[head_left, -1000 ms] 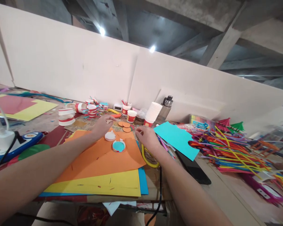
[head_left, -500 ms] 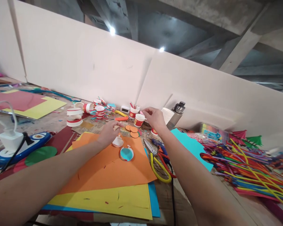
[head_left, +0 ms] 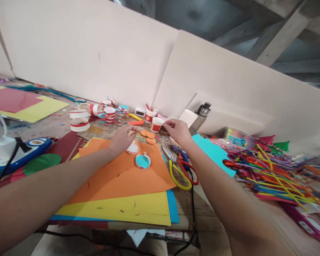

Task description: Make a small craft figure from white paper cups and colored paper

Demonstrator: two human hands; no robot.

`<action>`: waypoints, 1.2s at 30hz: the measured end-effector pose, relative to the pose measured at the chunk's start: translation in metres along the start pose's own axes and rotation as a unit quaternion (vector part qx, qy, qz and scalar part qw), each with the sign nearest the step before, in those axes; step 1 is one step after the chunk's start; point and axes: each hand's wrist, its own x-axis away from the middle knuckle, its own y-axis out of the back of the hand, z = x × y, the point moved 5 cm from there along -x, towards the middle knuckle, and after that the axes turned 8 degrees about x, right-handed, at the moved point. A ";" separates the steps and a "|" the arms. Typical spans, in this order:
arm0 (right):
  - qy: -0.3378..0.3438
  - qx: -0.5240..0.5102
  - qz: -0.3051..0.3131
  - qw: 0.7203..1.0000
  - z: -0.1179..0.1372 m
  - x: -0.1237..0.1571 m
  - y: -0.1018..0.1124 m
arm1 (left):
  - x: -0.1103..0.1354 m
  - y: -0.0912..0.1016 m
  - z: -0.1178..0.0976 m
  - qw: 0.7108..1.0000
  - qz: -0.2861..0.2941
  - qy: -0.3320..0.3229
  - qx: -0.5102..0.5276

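My left hand [head_left: 123,139] is over the orange paper [head_left: 106,177], index finger stretched out and thumb apart, with nothing visible in it. Its fingertips are near several orange paper discs [head_left: 150,134]. Just below them lies a small white paper piece [head_left: 132,148], and nearer me is a white ring with a blue centre [head_left: 143,161]. My right hand [head_left: 178,130] is just right of a red and white paper cup [head_left: 157,124], thumb and fingers pinched together. Whatever they may hold is too small to make out.
Scissors with yellow and red handles [head_left: 180,174] lie right of the orange paper. Behind stand a grey bottle [head_left: 200,119] and white stacked cups [head_left: 188,118]. Pipe cleaners [head_left: 280,181] spread at right. A blue power strip [head_left: 34,151] and decorated cups [head_left: 109,114] are at left.
The view has tipped downward, so the table sits higher in the picture. My right hand has drawn back slightly to the right from the cup. The left hand is nearly still.
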 end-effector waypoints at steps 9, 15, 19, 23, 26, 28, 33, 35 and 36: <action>0.052 0.088 0.164 0.981 -0.004 0.066 -0.001 | 0.002 0.002 -0.005 1.000 -0.001 0.004 -0.001; 0.064 0.121 0.097 0.986 -0.014 0.082 0.004 | 0.007 0.004 -0.015 0.999 -0.003 -0.016 -0.029; 0.012 0.097 -0.013 0.995 -0.029 0.084 0.024 | 0.009 0.006 -0.016 0.999 -0.008 -0.005 -0.041; -0.023 0.046 -0.103 0.993 -0.042 0.088 0.041 | 0.007 0.007 -0.013 0.999 -0.014 0.001 -0.038; -0.033 0.026 -0.106 0.993 -0.047 0.085 0.042 | 0.006 0.007 -0.012 0.999 -0.017 -0.001 -0.037; -0.030 0.047 -0.077 0.996 -0.046 0.078 0.037 | 0.006 0.006 -0.012 0.999 -0.013 -0.004 -0.038; 0.018 0.120 0.002 0.993 -0.031 0.035 0.014 | 0.005 0.005 -0.011 0.999 -0.001 -0.012 -0.032; 0.028 0.140 0.031 0.989 -0.023 0.014 -0.001 | 0.004 0.005 -0.011 0.999 0.000 -0.009 -0.033; 0.028 0.152 0.043 0.987 -0.021 0.004 -0.009 | 0.004 0.005 -0.012 0.999 0.000 -0.008 -0.031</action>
